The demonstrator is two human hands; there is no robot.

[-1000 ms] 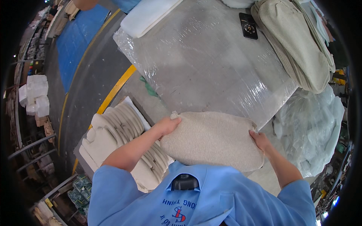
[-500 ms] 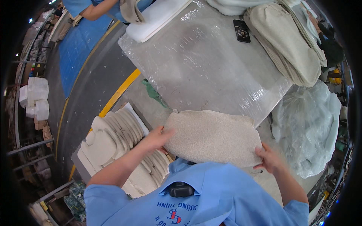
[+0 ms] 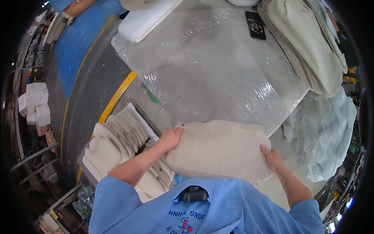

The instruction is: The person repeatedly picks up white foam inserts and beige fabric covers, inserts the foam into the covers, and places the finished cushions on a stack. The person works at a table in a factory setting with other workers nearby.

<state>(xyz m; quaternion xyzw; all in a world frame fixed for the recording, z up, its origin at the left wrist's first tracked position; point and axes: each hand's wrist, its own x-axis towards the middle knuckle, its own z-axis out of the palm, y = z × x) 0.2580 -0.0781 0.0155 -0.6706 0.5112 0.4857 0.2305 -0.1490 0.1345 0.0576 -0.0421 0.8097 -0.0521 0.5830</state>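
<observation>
A beige fabric-covered cushion [image 3: 220,150] is held up in front of my chest, at the near edge of a table wrapped in clear plastic film [image 3: 206,74]. My left hand [image 3: 172,139] grips its left end, thumb on top and the other fingers hidden beneath. At the opposite end, my right hand [image 3: 271,158] is closed on the edge, its thumb also on the upper face. The cushion's underside is out of sight.
Stacked beige cushions [image 3: 117,136] stand at my left. More beige covers [image 3: 302,43] lie at the table's far right beside a black phone [image 3: 255,25]. Clear plastic sheeting [image 3: 321,132] is bunched at right. White foam [image 3: 146,21] lies far left, near another person's arm [image 3: 78,7].
My left hand, blurred and looser before, now grips the cushion's left end firmly. The cushion has shifted slightly toward me in view. The other person has moved farther out at the top left.
</observation>
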